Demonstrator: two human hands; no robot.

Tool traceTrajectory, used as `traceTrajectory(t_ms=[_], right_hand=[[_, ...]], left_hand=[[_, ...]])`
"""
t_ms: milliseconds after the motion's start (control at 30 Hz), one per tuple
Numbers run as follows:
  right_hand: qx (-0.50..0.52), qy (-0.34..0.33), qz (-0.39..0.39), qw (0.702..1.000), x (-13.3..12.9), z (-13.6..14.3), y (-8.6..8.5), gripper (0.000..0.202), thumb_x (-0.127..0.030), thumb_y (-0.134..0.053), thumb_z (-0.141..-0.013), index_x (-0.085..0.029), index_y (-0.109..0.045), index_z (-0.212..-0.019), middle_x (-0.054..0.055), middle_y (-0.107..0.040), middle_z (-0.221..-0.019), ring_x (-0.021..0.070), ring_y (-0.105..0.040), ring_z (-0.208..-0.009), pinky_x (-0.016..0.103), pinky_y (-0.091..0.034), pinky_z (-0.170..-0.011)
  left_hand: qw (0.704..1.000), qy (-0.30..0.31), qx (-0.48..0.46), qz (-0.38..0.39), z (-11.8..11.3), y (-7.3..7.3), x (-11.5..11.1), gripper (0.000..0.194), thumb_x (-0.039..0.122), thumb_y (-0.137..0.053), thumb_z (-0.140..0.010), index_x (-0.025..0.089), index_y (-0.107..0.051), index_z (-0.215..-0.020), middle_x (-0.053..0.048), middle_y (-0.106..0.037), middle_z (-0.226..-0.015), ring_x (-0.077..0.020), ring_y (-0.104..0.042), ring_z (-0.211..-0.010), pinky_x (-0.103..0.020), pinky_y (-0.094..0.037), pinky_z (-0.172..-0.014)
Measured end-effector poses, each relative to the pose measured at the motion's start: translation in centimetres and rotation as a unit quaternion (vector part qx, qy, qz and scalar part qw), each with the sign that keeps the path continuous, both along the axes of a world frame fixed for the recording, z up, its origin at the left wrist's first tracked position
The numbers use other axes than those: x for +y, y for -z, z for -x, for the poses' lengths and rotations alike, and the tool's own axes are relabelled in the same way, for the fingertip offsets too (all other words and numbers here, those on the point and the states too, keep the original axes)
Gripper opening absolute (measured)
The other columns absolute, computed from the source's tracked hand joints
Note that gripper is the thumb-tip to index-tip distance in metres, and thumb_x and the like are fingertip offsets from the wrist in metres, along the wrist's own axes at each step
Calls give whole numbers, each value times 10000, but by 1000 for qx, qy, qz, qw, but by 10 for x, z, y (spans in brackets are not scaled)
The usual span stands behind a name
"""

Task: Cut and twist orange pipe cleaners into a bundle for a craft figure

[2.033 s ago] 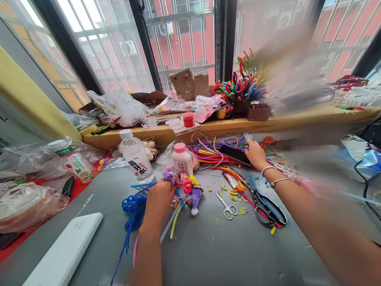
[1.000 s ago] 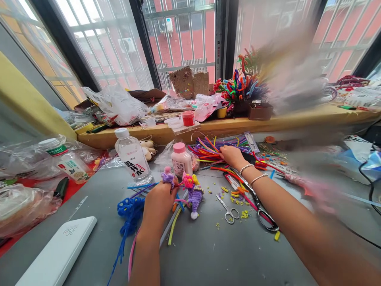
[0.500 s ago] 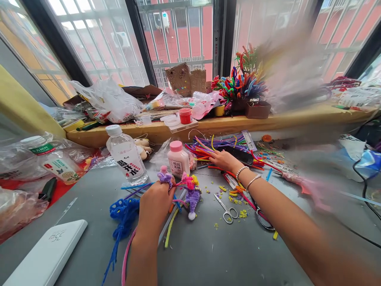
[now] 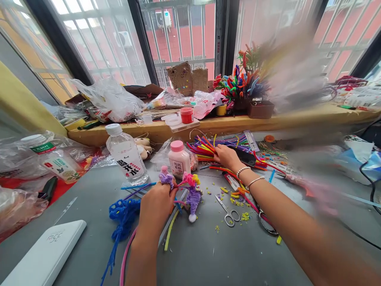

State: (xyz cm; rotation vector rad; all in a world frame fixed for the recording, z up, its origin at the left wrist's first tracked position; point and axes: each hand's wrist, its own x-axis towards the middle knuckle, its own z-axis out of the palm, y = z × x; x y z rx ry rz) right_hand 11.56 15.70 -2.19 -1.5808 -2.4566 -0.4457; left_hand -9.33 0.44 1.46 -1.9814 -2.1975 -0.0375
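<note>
My left hand [image 4: 157, 202] is closed on a pipe-cleaner figure, a fuzzy purple cone [image 4: 193, 200] with a white tip and pink and yellow flowers [image 4: 190, 180]; more purple fuzz [image 4: 166, 177] shows above the knuckles. Farther back, my right hand [image 4: 228, 157], with two bracelets on its wrist, has its fingers closed at a bundle of coloured pipe cleaners [image 4: 205, 149], some red and orange ones lifted at the fingertips. Blue knitted-looking fuzzy work [image 4: 123, 214] lies left of my left hand. Small scissors [image 4: 229, 214] rest between my forearms among yellow clippings.
A clear water bottle [image 4: 126, 159] and a pink-capped bottle [image 4: 177, 161] stand behind my left hand. A white power bank [image 4: 50, 254] lies front left. Black-handled scissors [image 4: 266, 222] sit partly under my right forearm. A crowded wooden sill [image 4: 143, 131] runs along the back.
My right hand has shifted slightly right, its fingers drawing together, and the red and orange pipe cleaners at its fingertips have risen. My left hand keeps its hold on the figure.
</note>
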Motion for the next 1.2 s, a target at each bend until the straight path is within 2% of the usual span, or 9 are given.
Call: traceTrajectory(t_ms=[167, 300, 467, 600, 733, 933, 1000, 1100, 1200], right_hand=[[10, 26, -15, 1000, 4, -16, -11, 236, -265, -351, -865, -138, -539, -930, 112, -591, -947, 187, -560, -865, 217, -412, -624], [10, 36, -17, 999, 2, -13, -11, 276, -178, -274, -884, -111, -462, -1074, 153, -559, -1024, 202, -565, -878, 231, -408, -588], [-38, -84, 28, 995, -5, 6, -1, 258, -136, -349, -856, -186, -542, -1020, 102, -575, -1005, 158, -572, -860, 207, -417, -612], [-70, -132, 43, 988, -5, 20, 5, 210, -142, -421, -819, -138, -623, -874, 124, -576, -985, 195, -567, -881, 243, -441, -646], [-72, -122, 39, 989, -4, 29, 4, 274, -93, -362, -834, -104, -603, -962, 158, -558, -1017, 217, -563, -901, 274, -457, -668], [-63, -71, 63, 993, 0, 44, 5, 261, -91, -379, -838, -64, -631, -899, 192, -562, -989, 240, -572, -886, 313, -473, -679], [-56, -52, 75, 994, 3, 49, 7, 220, -148, -418, -852, -73, -586, -973, 157, -556, -1014, 218, -565, -890, 330, -474, -706], [-47, -38, 92, 994, 7, 52, 6, 277, -263, -480, -838, -125, -501, -1078, 91, -529, -1076, 182, -549, -902, 365, -466, -752], [-38, -30, 101, 994, 9, 48, 1, 277, -271, -476, -840, -144, -495, -1086, 81, -523, -1089, 178, -546, -905, 370, -464, -758]], left_hand=[[1000, -10, -1, 7, 1, -1, -1, 297, 311, -354, -813, 155, -604, -852, -96, -644, -835, -232, -614, -773, -272, -413, -597], [1000, -11, -17, 10, 1, -4, -2, 299, 311, -353, -813, 164, -609, -862, -92, -647, -845, -230, -611, -782, -273, -409, -600], [1000, -13, -14, 14, 0, -4, -1, 286, 305, -371, -806, 161, -614, -853, -100, -650, -819, -228, -612, -769, -266, -402, -585], [1000, -17, -15, 9, 1, -5, -2, 286, 303, -369, -810, 160, -614, -844, -96, -646, -795, -228, -613, -762, -264, -399, -578], [999, -15, -34, 10, 2, -5, -3, 264, 294, -374, -812, 189, -609, -872, -74, -644, -810, -211, -609, -764, -258, -398, -600], [999, -16, -36, 16, 7, -4, -1, 270, 297, -377, -810, 184, -612, -880, -75, -638, -851, -213, -604, -778, -260, -405, -610], [999, -14, -28, 20, 7, -6, -1, 281, 291, -368, -813, 182, -618, -880, -80, -637, -856, -212, -603, -785, -258, -410, -617], [999, -2, -33, 18, 6, -8, -2, 275, 265, -374, -811, 182, -625, -886, -84, -635, -880, -209, -600, -807, -252, -414, -629], [999, -5, -31, 14, 4, -8, -2, 273, 247, -382, -806, 174, -630, -892, -94, -633, -892, -216, -598, -814, -255, -419, -632]])
